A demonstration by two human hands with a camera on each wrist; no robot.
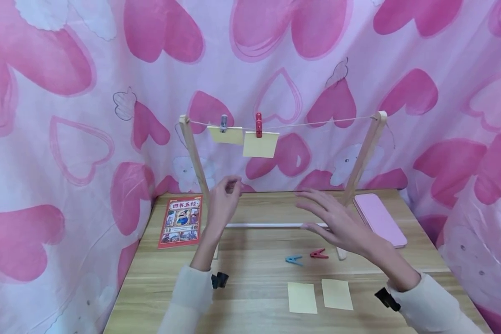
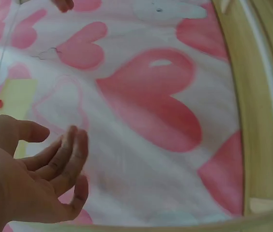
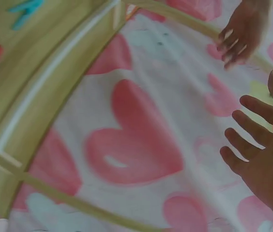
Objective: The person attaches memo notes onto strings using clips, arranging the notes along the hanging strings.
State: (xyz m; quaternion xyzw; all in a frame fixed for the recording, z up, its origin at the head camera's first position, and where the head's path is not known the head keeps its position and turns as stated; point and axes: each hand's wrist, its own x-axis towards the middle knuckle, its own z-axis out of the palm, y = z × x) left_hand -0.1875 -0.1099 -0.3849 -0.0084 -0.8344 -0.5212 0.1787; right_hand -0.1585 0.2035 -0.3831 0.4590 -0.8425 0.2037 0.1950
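Observation:
My left hand (image 1: 224, 200) is raised below the hanging notes, its fingers loosely bent with nothing between them, as the left wrist view also shows of the hand (image 2: 39, 179). To the right, my right hand (image 1: 338, 218) hovers over the table with fingers spread and holds nothing. A string (image 1: 317, 124) runs between two wooden posts. On it a grey clothespin (image 1: 223, 123) holds one yellow sticky note (image 1: 227, 136), and a red clothespin (image 1: 259, 125) holds another yellow note (image 1: 260, 146). A blue clothespin (image 1: 294, 260) and a second red clothespin (image 1: 319, 253) lie on the table.
Two yellow notes (image 1: 302, 298) lie side by side near the table's front. A red comic-style book (image 1: 181, 221) lies at the left, a pink case (image 1: 380, 220) at the right. A white rod (image 1: 271, 225) joins the posts low down. Behind hangs a heart-patterned curtain (image 1: 250, 55).

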